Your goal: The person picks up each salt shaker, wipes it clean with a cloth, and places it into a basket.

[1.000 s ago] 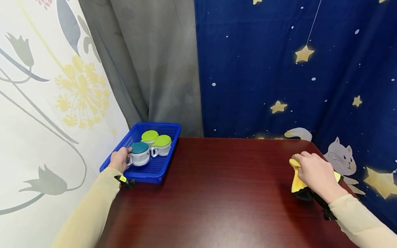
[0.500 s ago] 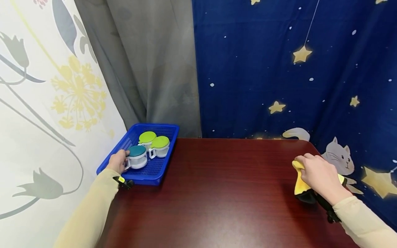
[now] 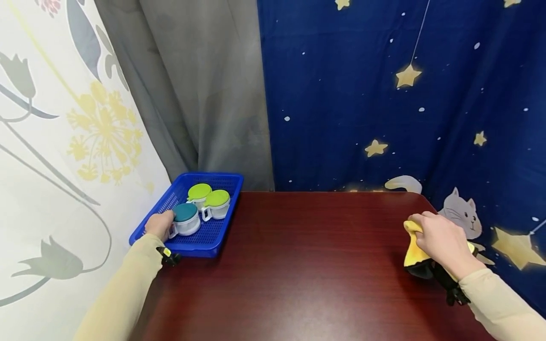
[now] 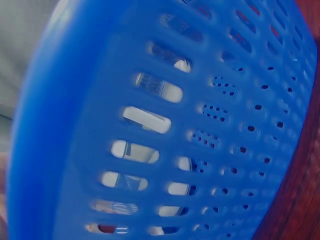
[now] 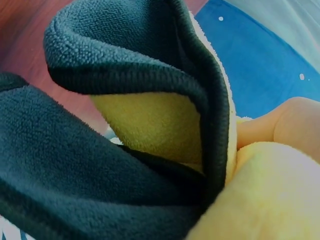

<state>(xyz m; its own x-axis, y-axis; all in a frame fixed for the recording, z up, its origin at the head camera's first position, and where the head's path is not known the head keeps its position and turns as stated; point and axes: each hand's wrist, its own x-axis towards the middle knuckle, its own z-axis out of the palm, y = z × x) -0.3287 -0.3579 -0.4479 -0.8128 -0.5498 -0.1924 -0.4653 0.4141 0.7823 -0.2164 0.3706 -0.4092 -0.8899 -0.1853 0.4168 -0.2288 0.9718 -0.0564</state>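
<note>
My left hand (image 3: 159, 224) reaches into a blue plastic basket (image 3: 200, 251) and grips the handle of a clear seasoning jar with a teal lid (image 3: 185, 212). Its thumb lies close to the lid's edge. Two more jars with lime-green lids (image 3: 217, 198) stand behind it in the basket. The left wrist view is filled by the slotted wall of the basket (image 4: 100, 100), which hides most of the hand. Over the right part of the table, my right hand (image 3: 441, 239) holds a bunched cloth (image 3: 414, 251), yellow on one side and dark grey on the other (image 5: 60, 145).
The reddish-brown wooden table (image 3: 298, 265) stretches between the two hands. A white patterned wall covering (image 3: 51, 189) rises along the left, close to the basket. Grey (image 3: 213, 94) and starry blue curtains (image 3: 332, 104) hang behind the table's far edge.
The head view has shifted slightly. Within the basket, the teal-lidded seasoning jar has come down a little with my left hand. My right hand keeps holding the cloth, almost still.
</note>
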